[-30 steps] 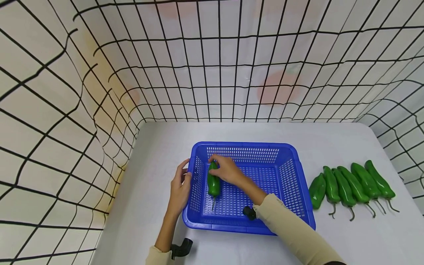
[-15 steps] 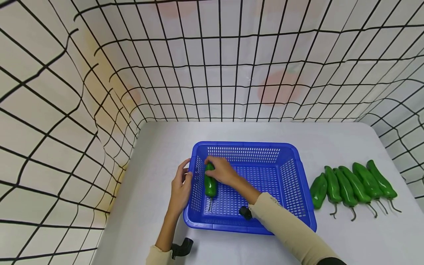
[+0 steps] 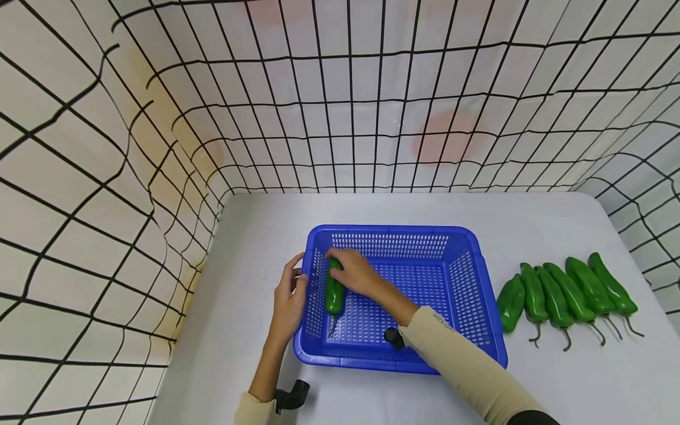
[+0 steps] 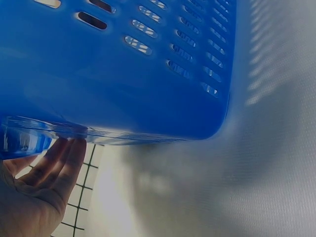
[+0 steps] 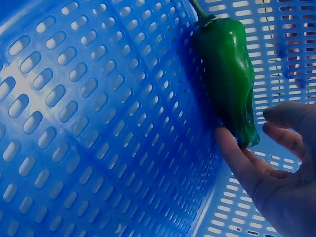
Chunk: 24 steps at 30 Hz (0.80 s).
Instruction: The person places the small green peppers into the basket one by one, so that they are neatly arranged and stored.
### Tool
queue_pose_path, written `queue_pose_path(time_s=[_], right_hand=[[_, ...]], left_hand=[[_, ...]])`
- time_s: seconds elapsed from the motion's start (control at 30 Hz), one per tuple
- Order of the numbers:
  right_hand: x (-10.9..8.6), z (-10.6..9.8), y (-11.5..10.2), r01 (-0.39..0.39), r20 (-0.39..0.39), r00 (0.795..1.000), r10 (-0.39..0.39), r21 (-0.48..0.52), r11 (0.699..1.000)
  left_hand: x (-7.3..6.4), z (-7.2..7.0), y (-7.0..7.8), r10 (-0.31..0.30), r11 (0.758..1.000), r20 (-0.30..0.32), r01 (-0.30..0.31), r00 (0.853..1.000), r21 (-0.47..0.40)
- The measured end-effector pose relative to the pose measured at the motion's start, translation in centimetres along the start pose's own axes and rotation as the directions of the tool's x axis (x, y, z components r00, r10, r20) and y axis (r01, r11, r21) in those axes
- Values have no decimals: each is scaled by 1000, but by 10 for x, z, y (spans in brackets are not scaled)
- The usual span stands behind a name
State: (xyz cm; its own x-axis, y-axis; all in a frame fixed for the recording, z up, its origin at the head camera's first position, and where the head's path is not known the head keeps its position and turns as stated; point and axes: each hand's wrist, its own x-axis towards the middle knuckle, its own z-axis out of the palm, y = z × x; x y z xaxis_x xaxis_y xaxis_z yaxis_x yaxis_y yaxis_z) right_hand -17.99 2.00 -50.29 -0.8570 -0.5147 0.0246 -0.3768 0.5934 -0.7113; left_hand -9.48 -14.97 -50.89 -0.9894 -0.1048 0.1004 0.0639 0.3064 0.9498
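Seen from the head camera, with twelve o'clock at the far edge, we list parts and hazards by size. The white table carries a blue basket, which we judge could slide if pushed unevenly. Just outside, at three o'clock, lies a row of six green peppers; a shove that way would probably disturb the nearest. At nine o'clock the left hand rests extended fingers against the rim; pressing harder there might cause that shove. The right hand, apart from the left, has thumb and fingers about the tip of a single pepper, inside the basket at nine o'clock; we cannot tell whether they pinch it. Uneven release might roll it towards three. Its stem, pointing to six, could catch in the slots.
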Motion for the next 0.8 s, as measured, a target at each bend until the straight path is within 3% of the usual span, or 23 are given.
queue_pose_path(time_s=[0.23,0.43,0.63,0.8], right_hand=[[-1,-7,-2,-13,20,1000,14,-14,1000],[-1,-26,-4,5,35,999,-4,-29,1000],[-5,-56,-2,49,116,992,-49,9,999],[-17,-81,6,98,208,974,-93,-11,995]], left_hand=[[0,0,1,-2,1000,3,2,1000,-1],[0,0,0,8,1000,-5,-8,1000,1],[0,0,-1,-1,1000,-12,1,1000,-1],[0,1,0,-4,1000,-19,4,1000,-2]])
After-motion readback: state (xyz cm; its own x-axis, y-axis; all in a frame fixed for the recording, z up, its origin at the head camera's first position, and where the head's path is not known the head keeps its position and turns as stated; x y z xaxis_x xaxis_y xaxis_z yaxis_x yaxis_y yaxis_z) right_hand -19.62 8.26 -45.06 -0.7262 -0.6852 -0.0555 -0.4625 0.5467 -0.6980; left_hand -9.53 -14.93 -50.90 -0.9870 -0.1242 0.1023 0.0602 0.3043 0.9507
